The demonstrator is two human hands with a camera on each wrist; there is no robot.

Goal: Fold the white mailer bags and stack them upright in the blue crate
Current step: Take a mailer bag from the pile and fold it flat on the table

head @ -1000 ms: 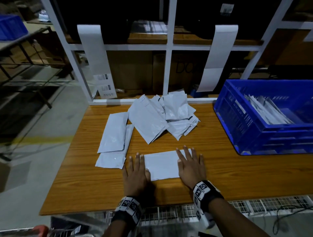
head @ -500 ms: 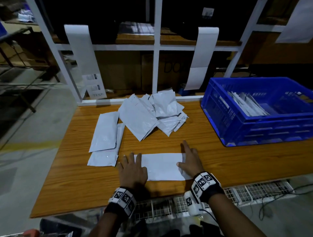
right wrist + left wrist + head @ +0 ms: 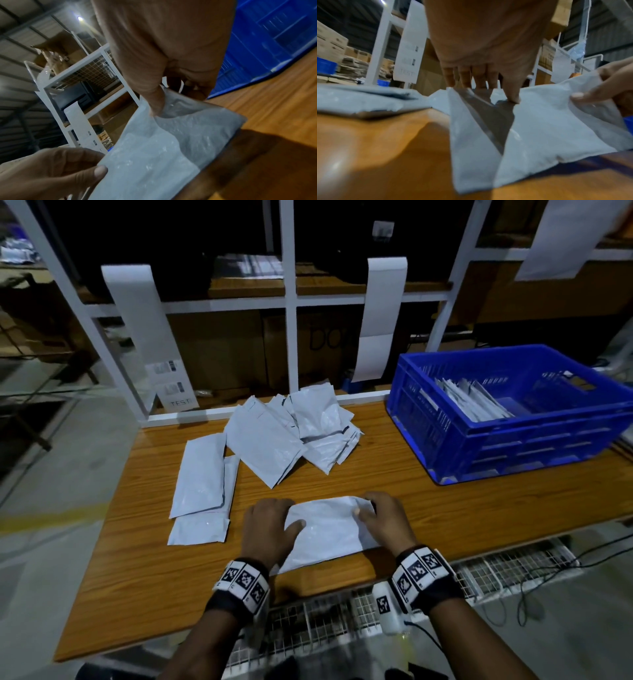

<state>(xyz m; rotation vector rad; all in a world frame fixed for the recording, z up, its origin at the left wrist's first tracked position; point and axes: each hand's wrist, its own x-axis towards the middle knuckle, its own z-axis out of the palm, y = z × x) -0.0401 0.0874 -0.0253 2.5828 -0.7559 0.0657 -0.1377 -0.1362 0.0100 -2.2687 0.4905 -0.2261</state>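
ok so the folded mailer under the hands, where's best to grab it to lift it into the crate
Probably by its two short ends, one hand from each side. The folded mailer lies flat and crosswise near the table edge. The left hand and right hand already grip those ends, thumbs on top. The blue crate is to the right.

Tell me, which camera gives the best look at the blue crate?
The head view: it shows the whole crate on the table's right, with white bags leaning inside. The right wrist view catches only a blurred piece of its outer wall. The left wrist view shows almost none of it.
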